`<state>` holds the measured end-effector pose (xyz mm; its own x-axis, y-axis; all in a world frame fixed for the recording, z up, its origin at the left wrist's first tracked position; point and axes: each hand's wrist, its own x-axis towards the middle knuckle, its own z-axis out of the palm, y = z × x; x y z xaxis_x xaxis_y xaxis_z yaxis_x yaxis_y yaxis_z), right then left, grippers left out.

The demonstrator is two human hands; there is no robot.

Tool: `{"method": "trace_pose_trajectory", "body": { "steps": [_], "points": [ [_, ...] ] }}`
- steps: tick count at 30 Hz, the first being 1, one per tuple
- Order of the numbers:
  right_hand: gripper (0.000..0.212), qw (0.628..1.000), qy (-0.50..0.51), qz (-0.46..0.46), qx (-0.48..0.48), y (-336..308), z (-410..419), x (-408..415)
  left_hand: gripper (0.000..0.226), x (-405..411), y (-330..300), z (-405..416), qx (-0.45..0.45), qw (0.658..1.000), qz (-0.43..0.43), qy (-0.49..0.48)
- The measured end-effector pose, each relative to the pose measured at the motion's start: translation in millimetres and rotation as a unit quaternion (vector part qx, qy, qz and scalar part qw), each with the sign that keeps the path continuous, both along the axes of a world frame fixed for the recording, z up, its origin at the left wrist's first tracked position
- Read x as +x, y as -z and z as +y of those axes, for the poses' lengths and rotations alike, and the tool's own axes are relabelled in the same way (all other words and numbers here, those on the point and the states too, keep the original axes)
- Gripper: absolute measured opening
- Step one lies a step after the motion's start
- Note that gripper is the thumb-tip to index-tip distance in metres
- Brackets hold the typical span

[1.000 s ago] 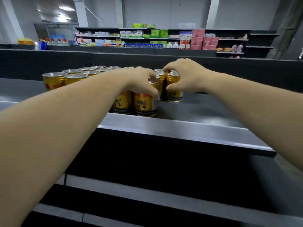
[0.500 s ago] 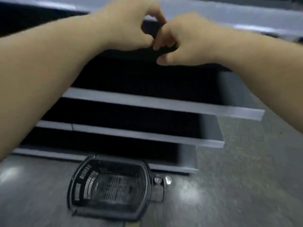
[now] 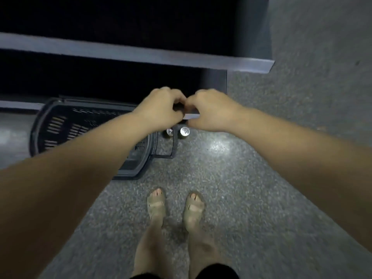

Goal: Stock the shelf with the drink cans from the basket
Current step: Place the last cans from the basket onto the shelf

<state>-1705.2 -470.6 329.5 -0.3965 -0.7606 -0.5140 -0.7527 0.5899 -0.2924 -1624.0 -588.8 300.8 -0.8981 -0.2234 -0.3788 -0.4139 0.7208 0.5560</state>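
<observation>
Speckled grey floor (image 3: 261, 178) with a bright glare patch. Two feet in sandals (image 3: 175, 208) stand side by side, bare legs above them.

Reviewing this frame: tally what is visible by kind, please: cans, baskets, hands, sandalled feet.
Cans: 2, standing on the floor beside the basket
Baskets: 1
Hands: 2, left hand, right hand
Sandalled feet: 2
Total: 7
</observation>
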Motion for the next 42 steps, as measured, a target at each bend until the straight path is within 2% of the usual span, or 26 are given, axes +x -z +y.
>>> {"method": "trace_pose_trajectory", "body": {
  "steps": [4,10,12,15,19,22,24,26,32,35,38,42],
  "points": [
    [0.035,0.998,0.059,-0.022,0.013,117,23,-2,0.033,4,115,22,0.036,0.997,-0.061,-0.020],
    [0.047,0.993,0.108,-0.033,0.037,266,37,-13,0.033,-4,255,40,0.042,0.990,-0.114,-0.071],
    [0.053,0.993,0.105,-0.032,0.043,312,38,-15,0.033,-11,300,60,0.050,0.986,-0.104,-0.117],
    [0.058,0.994,0.096,-0.022,0.046,375,43,-23,0.046,-19,358,105,0.073,0.977,-0.066,-0.189],
    [0.067,0.995,0.084,-0.001,0.060,449,54,-37,0.060,-20,440,129,0.112,0.937,-0.060,-0.325],
    [0.071,0.996,0.074,0.007,0.044,502,54,-45,0.066,-25,505,115,0.077,0.903,-0.073,-0.417],
    [0.072,0.997,0.065,0.010,0.028,533,47,-51,0.069,-32,541,103,0.050,0.885,-0.047,-0.460],
    [0.071,0.999,0.046,0.014,0.017,560,38,-54,0.070,-38,570,91,0.028,0.879,-0.015,-0.475],
    [0.084,1.000,0.022,0.005,-0.003,615,6,-63,0.074,-53,625,61,0.008,0.884,0.006,-0.468],
    [0.074,1.000,0.021,0.002,-0.013,631,-7,-62,0.064,-54,638,45,0.008,0.888,0.047,-0.458],
    [0.061,0.999,0.032,0.016,-0.025,635,-12,-62,0.050,-55,646,27,0.015,0.885,0.128,-0.447],
    [0.062,0.999,0.047,0.004,-0.023,606,1,-60,0.046,-46,629,37,0.016,0.883,0.147,-0.445]
  ]
}}
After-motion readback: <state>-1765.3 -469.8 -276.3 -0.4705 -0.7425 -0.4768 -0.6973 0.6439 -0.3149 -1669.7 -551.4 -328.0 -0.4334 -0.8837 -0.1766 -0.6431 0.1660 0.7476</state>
